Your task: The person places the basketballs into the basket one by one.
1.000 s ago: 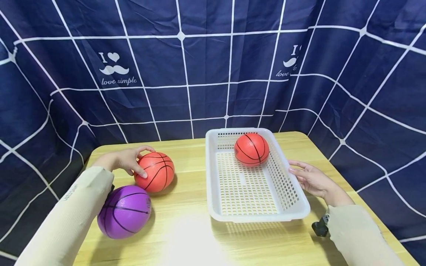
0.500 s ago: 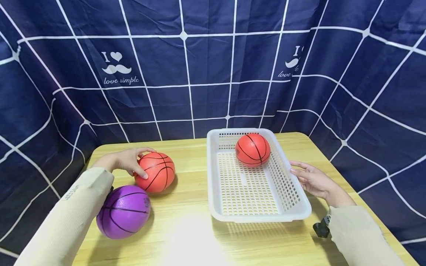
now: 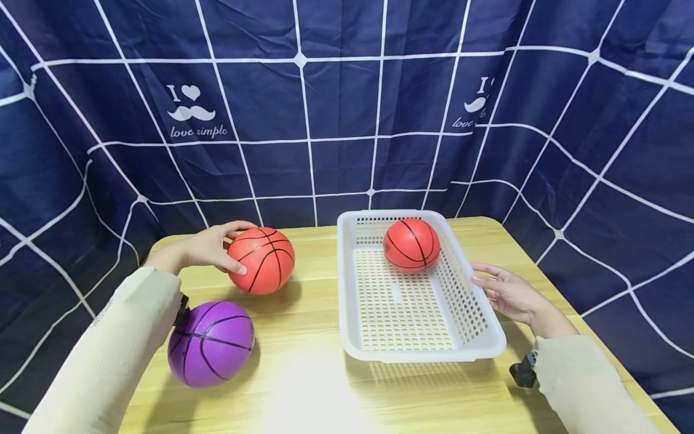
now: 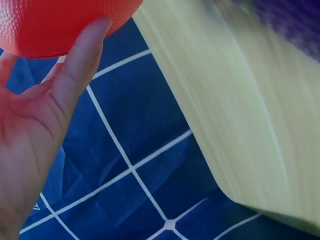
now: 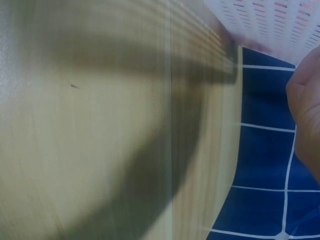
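My left hand (image 3: 208,246) grips a small orange-red toy basketball (image 3: 262,260) from its left side, with the thumb across its near face. In the left wrist view the thumb (image 4: 80,70) presses on this ball (image 4: 55,25). The ball seems raised off the table, its shadow below and to the right. Just under my left wrist lies a purple toy basketball (image 3: 211,345). My right hand (image 3: 509,295) holds the right rim of a white plastic basket (image 3: 349,289). Inside it, near the far end, rests a second orange-red basketball (image 3: 411,245).
The wooden table (image 3: 303,337) has rounded far corners and carries everything. A dark blue curtain (image 3: 341,163) with white grid lines hangs behind it and along both sides. A black wrist camera (image 3: 523,371) sits beneath the right sleeve.
My left hand has raised the orange-red basketball and shifted it slightly right and away. The purple ball has rolled a little to the right. My right hand and the basket stay in place.
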The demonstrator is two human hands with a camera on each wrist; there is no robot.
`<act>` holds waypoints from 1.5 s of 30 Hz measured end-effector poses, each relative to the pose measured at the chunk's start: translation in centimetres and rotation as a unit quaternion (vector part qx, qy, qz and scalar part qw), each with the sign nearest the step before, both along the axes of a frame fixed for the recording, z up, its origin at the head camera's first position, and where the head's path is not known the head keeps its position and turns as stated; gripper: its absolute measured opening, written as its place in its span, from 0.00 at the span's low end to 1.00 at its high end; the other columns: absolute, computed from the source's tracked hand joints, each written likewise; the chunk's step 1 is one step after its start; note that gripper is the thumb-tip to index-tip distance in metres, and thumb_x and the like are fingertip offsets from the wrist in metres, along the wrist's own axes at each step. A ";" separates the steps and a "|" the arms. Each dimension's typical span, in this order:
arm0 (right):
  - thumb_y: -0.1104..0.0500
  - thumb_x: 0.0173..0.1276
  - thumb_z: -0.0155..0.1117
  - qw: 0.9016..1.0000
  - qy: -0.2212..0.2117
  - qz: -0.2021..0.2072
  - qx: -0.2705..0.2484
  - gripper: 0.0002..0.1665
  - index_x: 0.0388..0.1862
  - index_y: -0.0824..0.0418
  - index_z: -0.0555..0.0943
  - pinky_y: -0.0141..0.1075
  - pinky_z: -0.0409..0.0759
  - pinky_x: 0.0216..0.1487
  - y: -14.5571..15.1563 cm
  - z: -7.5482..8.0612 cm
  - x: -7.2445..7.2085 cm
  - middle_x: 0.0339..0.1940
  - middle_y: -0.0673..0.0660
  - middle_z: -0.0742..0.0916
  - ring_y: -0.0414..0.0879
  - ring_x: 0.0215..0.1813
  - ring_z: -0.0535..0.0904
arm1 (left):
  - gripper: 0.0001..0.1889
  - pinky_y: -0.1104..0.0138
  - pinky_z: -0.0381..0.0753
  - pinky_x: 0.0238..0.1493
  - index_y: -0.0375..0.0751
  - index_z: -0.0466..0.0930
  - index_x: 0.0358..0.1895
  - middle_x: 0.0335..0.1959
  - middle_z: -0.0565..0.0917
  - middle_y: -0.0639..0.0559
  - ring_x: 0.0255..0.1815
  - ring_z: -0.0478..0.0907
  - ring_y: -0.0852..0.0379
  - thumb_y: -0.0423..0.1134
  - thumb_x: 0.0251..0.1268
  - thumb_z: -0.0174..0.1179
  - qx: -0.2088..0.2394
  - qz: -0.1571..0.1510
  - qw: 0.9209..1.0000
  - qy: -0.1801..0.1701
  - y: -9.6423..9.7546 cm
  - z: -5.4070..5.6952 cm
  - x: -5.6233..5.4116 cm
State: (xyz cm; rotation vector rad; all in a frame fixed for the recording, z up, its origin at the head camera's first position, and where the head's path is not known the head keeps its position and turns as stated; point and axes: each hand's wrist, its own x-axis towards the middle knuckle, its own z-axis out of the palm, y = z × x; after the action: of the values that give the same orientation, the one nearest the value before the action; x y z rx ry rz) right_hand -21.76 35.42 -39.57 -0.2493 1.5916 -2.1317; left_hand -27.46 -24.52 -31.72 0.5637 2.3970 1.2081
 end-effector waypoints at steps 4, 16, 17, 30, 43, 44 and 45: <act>0.69 0.76 0.43 1.000 -0.001 -0.004 0.011 0.20 0.53 0.51 0.78 0.37 0.81 0.44 0.0 -0.1 0.0 0.44 0.53 0.86 0.45 0.46 0.83 | 0.46 0.55 0.83 0.34 0.40 0.58 0.68 0.57 0.65 0.29 0.52 0.73 0.34 0.33 0.43 0.74 0.010 -0.001 1.000 0.024 0.6 0.2 -0.2; 0.68 0.76 0.45 1.000 -0.006 -0.013 0.019 0.19 0.53 0.51 0.77 0.37 0.81 0.44 0.0 -0.3 0.0 0.44 0.53 0.86 0.45 0.46 0.83 | 0.45 0.54 0.82 0.39 0.43 0.59 0.68 0.57 0.67 0.31 0.57 0.69 0.33 0.35 0.44 0.75 0.018 -0.011 0.998 0.053 2.3 0.5 -0.5; 0.68 0.76 0.44 1.000 -0.006 -0.013 0.020 0.19 0.53 0.51 0.77 0.37 0.81 0.44 0.0 -0.3 0.0 0.44 0.53 0.86 0.45 0.46 0.83 | 0.45 0.54 0.82 0.40 0.43 0.59 0.68 0.57 0.67 0.31 0.57 0.69 0.33 0.35 0.44 0.75 0.017 -0.010 0.998 0.055 2.3 0.5 -0.5; 0.68 0.76 0.45 0.999 -0.013 -0.021 0.026 0.18 0.53 0.51 0.77 0.37 0.82 0.43 -0.1 0.0 -0.1 0.45 0.55 0.86 0.46 0.46 0.83 | 0.45 0.51 0.77 0.49 0.43 0.60 0.69 0.52 0.73 0.35 0.53 0.75 0.40 0.35 0.43 0.75 0.025 -0.020 0.993 0.116 3.9 1.8 -1.4; 0.68 0.76 0.45 1.000 -0.006 -0.016 0.023 0.18 0.54 0.51 0.77 0.36 0.82 0.43 -0.1 0.1 0.0 0.44 0.54 0.86 0.45 0.45 0.83 | 0.46 0.52 0.76 0.52 0.48 0.62 0.68 0.55 0.73 0.40 0.53 0.74 0.44 0.36 0.41 0.76 0.029 -0.062 0.986 0.150 8.6 4.5 -1.9; 0.68 0.76 0.44 1.000 -0.006 -0.016 0.024 0.18 0.54 0.51 0.77 0.36 0.82 0.43 0.0 0.1 0.0 0.44 0.54 0.86 0.45 0.45 0.83 | 0.45 0.52 0.76 0.52 0.48 0.62 0.68 0.55 0.73 0.40 0.53 0.74 0.44 0.36 0.41 0.76 0.032 -0.066 0.986 0.150 9.0 4.6 -1.9; 0.68 0.76 0.44 1.000 -0.006 -0.017 0.024 0.18 0.54 0.51 0.76 0.36 0.82 0.43 0.0 0.1 0.0 0.44 0.54 0.86 0.45 0.45 0.83 | 0.45 0.52 0.76 0.52 0.47 0.63 0.68 0.55 0.74 0.40 0.53 0.74 0.45 0.36 0.41 0.76 0.035 -0.071 0.985 0.152 9.5 4.8 -1.9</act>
State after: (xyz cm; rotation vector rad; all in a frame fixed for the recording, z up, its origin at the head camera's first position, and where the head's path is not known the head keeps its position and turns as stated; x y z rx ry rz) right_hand -21.80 35.39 -39.47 -0.1942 1.6485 -2.1127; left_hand -29.35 -15.05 -26.97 0.9882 2.5143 1.2224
